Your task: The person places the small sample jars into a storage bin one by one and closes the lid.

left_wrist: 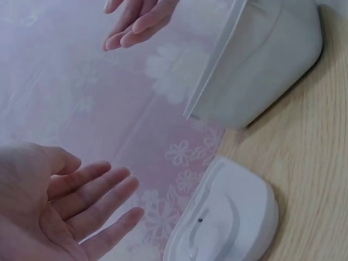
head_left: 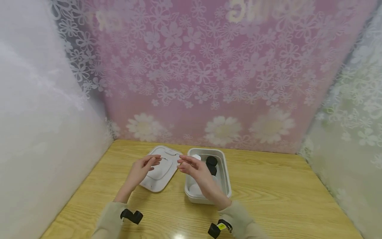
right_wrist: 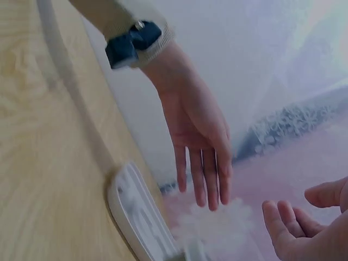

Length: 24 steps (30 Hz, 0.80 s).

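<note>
Both hands hover in the air with relaxed fingers, palms facing each other and nothing between them. My left hand (head_left: 142,170) is above a flat white lid (head_left: 159,182) that lies on the table. Over the left side of a white rectangular tub (head_left: 227,179), my right hand (head_left: 199,172) hangs, hiding part of what lies inside. In the tub are black round pieces (head_left: 211,161) and white round pieces (head_left: 196,157). The left wrist view shows the left fingers (left_wrist: 98,201) spread loosely; the lid and the tub's side stand beyond them.
The tub and lid stand on a wood-grain table (head_left: 268,186), the lid to the left of the tub. A pink flowered curtain (head_left: 203,73) closes off the back, with pale sheets at both sides. A black camera band (head_left: 131,216) sits on each wrist.
</note>
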Each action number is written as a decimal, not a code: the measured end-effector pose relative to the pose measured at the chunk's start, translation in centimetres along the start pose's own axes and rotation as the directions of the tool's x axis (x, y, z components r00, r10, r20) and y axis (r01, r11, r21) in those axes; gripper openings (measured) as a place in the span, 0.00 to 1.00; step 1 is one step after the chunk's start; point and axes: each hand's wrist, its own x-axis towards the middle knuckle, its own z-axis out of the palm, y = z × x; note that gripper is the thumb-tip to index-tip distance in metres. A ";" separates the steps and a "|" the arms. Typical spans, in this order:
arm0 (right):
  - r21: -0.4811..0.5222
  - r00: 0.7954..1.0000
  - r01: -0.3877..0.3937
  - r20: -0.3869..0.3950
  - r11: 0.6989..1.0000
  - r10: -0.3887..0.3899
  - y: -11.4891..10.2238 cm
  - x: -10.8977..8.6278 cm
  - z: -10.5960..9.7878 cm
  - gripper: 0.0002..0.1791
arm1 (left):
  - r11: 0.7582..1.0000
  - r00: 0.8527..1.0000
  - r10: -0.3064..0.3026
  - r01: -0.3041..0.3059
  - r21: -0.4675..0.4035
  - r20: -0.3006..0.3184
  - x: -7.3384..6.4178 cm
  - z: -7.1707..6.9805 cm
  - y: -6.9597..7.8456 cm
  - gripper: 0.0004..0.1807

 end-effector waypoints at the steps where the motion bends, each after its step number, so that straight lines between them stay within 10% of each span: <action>1: 0.014 1.000 -0.010 0.012 1.000 0.010 0.2 0.1 0.5 0.24 | 0.999 1.000 -0.018 0.018 -0.027 0.005 0.0 -0.4 -0.2 0.21; 10: 0.105 0.996 -0.084 0.013 0.991 0.083 2.7 0.6 5.4 0.23 | 0.982 0.984 -0.177 0.176 -0.069 -0.017 -0.3 -4.2 -3.7 0.25; 18: 0.116 0.978 -0.161 -0.112 0.980 0.174 5.3 0.0 7.6 0.29 | 0.971 0.965 -0.225 0.233 0.044 -0.134 -0.5 -6.4 -6.7 0.21; 24: 0.128 0.957 -0.207 -0.181 0.970 0.228 6.1 -0.3 8.4 0.32 | 0.952 0.954 -0.280 0.290 0.099 -0.103 -0.6 -7.5 -7.8 0.20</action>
